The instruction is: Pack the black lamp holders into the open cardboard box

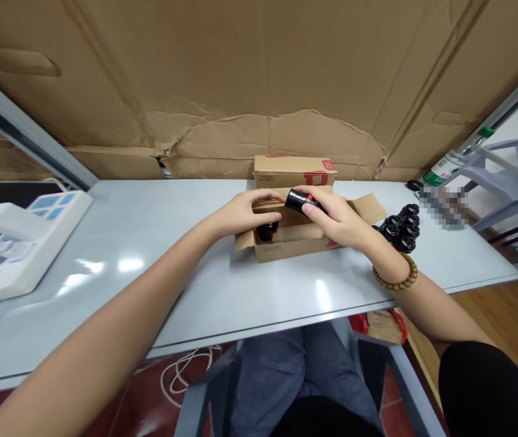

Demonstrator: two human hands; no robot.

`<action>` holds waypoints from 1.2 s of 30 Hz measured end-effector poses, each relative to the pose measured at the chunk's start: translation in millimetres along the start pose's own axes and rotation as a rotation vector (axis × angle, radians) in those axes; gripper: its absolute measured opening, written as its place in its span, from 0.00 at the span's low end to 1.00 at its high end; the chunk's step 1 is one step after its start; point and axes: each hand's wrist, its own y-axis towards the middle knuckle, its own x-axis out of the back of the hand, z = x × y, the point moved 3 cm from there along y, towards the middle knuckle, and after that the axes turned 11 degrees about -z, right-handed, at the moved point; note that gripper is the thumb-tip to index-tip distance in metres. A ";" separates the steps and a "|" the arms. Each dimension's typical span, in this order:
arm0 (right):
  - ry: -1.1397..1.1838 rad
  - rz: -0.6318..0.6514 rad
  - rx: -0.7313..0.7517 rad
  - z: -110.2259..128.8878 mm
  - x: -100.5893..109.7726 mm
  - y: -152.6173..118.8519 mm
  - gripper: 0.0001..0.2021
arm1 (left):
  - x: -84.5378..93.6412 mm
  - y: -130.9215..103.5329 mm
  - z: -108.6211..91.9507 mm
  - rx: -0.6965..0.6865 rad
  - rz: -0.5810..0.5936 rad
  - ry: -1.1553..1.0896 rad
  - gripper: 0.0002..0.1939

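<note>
From the head view, an open cardboard box sits on the pale grey table, just past the middle toward 12 o'clock. The right hand comes in from 4 o'clock, its fingers closed around a small black cylinder with a red spot, held tilted over the box's open top. The left hand comes in from 8 o'clock and rests on the box's left edge, fingers together and curled over the flap. Another black piece sits inside the box below it. At 3 o'clock of the box lies a cluster of black parts. A closed carton stands touching the box at 12 o'clock. A white power strip lies at 9 o'clock.
</note>
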 end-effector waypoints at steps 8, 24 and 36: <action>-0.031 0.010 0.021 -5.9 -6.3 -2.8 0.16 | 1.5 1.0 -0.3 0.014 0.026 0.007 0.28; -0.108 0.023 0.066 -2.9 -4.5 -5.3 0.14 | 4.1 1.1 -2.2 -0.019 -0.009 0.002 0.27; -0.045 0.126 -0.036 -3.4 -7.3 -4.1 0.19 | 4.3 1.2 0.2 -0.008 -0.001 -0.028 0.26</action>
